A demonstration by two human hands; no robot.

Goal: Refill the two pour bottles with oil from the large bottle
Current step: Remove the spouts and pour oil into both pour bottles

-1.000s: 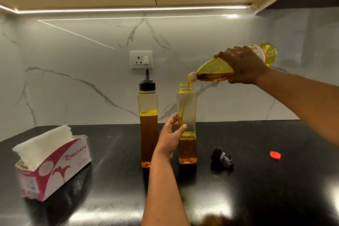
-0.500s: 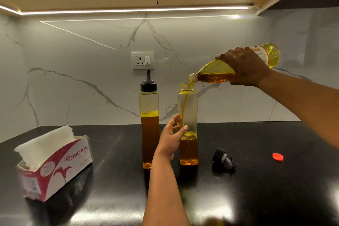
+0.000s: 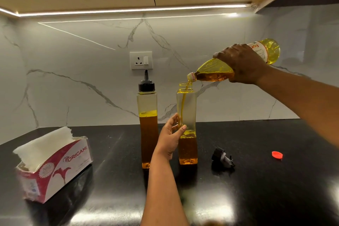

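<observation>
My right hand [image 3: 242, 63] grips the large oil bottle [image 3: 212, 70], tipped almost level with its mouth just over the neck of the uncapped pour bottle [image 3: 187, 113]. A thin stream of oil runs down inside it, and oil fills its lower third. My left hand [image 3: 169, 138] wraps around this bottle's left side and steadies it on the black counter [image 3: 256, 189]. Just to the left stands the other pour bottle [image 3: 147, 124], capped with a black spout and more than half full.
A black pour spout cap [image 3: 221, 157] lies on the counter right of the open bottle. Farther right lies a small red cap [image 3: 277, 154]. An open tissue box [image 3: 55, 163] sits at the left. A wall socket [image 3: 141, 60] is on the marble backsplash.
The oil level in the uncapped bottle has risen slightly. Both hands and the tipped large bottle keep their places.
</observation>
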